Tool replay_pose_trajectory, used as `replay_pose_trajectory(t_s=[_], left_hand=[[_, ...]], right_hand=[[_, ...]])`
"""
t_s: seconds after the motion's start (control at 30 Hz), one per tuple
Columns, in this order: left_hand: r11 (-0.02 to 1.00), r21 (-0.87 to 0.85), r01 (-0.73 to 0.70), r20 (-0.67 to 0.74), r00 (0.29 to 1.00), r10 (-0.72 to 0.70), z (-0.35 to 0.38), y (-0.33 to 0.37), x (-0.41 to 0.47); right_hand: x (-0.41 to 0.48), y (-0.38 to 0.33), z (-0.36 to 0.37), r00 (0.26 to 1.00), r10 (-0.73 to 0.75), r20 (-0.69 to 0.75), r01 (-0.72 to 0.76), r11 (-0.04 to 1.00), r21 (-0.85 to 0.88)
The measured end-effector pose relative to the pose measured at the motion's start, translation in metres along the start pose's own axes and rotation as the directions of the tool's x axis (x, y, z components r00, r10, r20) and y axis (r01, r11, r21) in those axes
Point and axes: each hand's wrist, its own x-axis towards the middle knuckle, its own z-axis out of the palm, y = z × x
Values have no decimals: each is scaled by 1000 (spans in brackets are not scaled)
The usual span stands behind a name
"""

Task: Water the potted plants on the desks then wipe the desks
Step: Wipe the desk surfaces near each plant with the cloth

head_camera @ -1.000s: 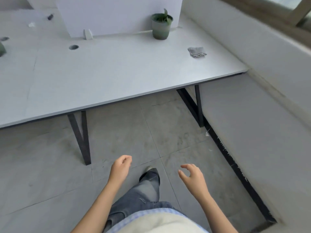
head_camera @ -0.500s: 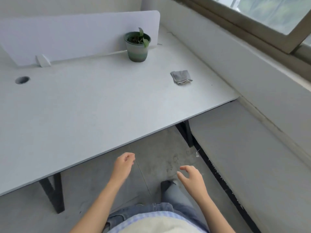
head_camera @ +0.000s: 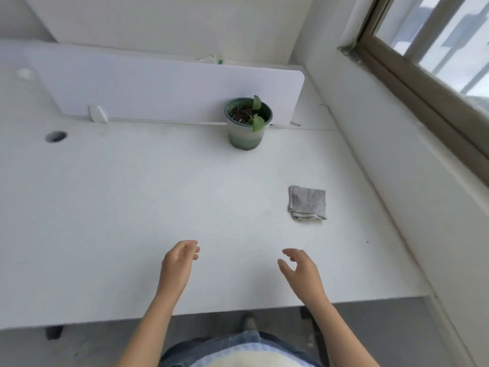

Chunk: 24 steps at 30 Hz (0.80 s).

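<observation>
the potted plant (head_camera: 248,123) stands upright at the back of the desk (head_camera: 119,207), right against the white divider panel (head_camera: 172,88) and on the side near the window (head_camera: 434,56); we judge that this spot leaves the working surface free and gives the leaves light; a folded grey cloth (head_camera: 307,203) lies flat on the desk, nearer us and to the right, well apart from the plant, presumably set there ready for the wiping; both our hands are over the near part of the desk and hold nothing; the left hand (head_camera: 177,266) has its fingers loosely curled; the right hand (head_camera: 301,274) is relaxed, thumb spread from the fingers, as if readying to reach; we see no can or bottle for water, so we cannot tell whether this plant has been watered; if it has, the cloth looks like the next thing to take, and the right hand is the one placed for it.
</observation>
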Motion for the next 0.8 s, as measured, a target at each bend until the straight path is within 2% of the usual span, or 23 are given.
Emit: replay_pose_trajectory(t_s=[0.13,0.33,0.47,0.6,0.7,0.8], left_hand=[[996,39,83,-33,996,-82,32,2,-4],[986,55,160,-169,974,-149,38,6,4],[980,116,160,-156,978,-142,51,16,25],[978,162,134,-139,984,-112,62,27,43],[948,309,74,-163,986,-24,63,26,62],[876,483,16,-182,980,83,61,23,87]], right_hand=[[41,12,-21,997,-32,64,35,999,-32],[68,23,-18,991,-41,130,41,999,-1],[86,22,-25,995,-52,85,53,999,-10],[111,20,-40,997,-69,-20,67,995,-74],[136,18,-48,994,-86,-72,74,984,-159],[161,20,-52,992,-86,-93,56,957,-284]])
